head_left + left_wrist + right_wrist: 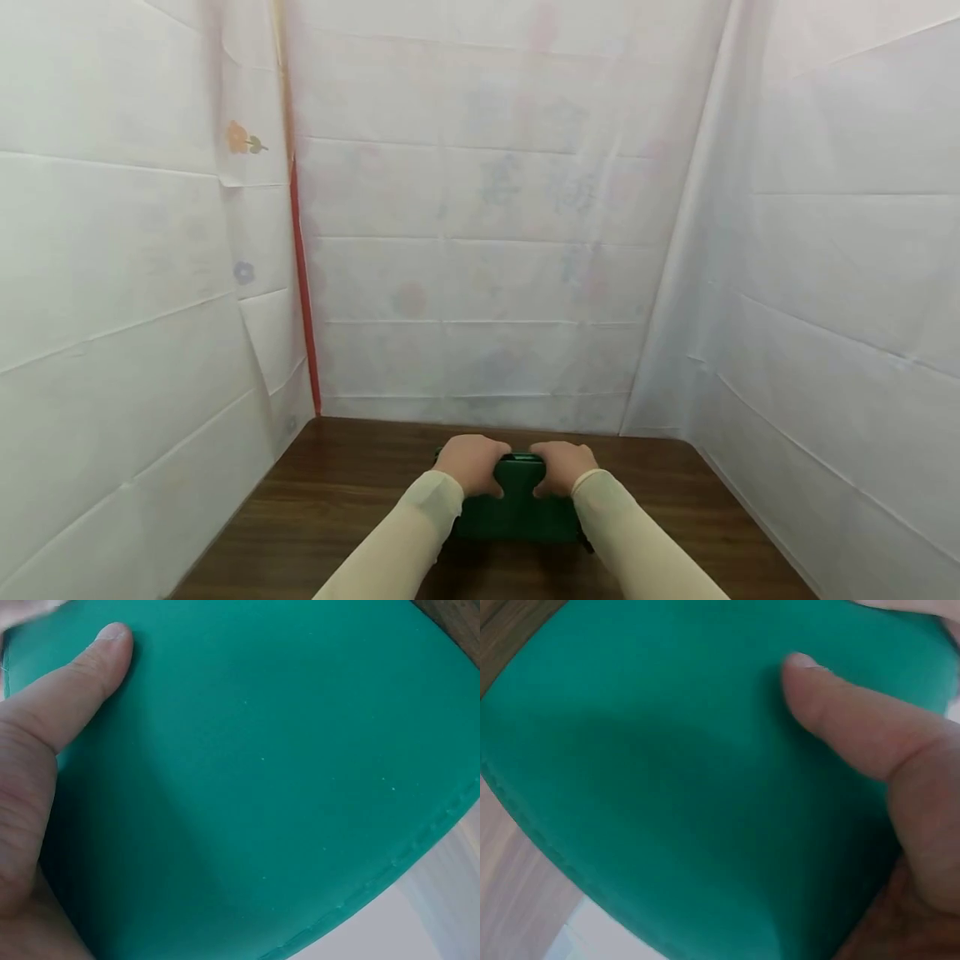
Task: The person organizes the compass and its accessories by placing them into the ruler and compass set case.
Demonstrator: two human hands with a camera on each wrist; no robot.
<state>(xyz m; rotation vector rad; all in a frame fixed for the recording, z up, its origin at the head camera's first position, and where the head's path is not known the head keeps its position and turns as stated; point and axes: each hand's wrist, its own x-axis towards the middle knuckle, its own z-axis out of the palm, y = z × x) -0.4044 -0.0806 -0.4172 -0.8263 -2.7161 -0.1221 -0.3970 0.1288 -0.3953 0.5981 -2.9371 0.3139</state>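
Note:
A green bag-like case (517, 518) with a smooth face and a stitched edge stands on the table near its front middle. My left hand (474, 464) grips its top edge on the left. On the right of the same edge, my right hand (564, 467) holds on in a mirrored way. Both thumbs press the near face; the left thumb (86, 679) and the right thumb (847, 712) show in the wrist views. The other fingers are hidden behind the top edge. A small dark piece (586, 543) sticks out at the lower right corner, its kind unclear.
Brown wood-grain table (300, 508) lies under the case. White sheets enclose it: a left wall (112, 275), a back wall (480, 275) and a right wall (847, 275). A red strip (303, 292) runs down the back left corner.

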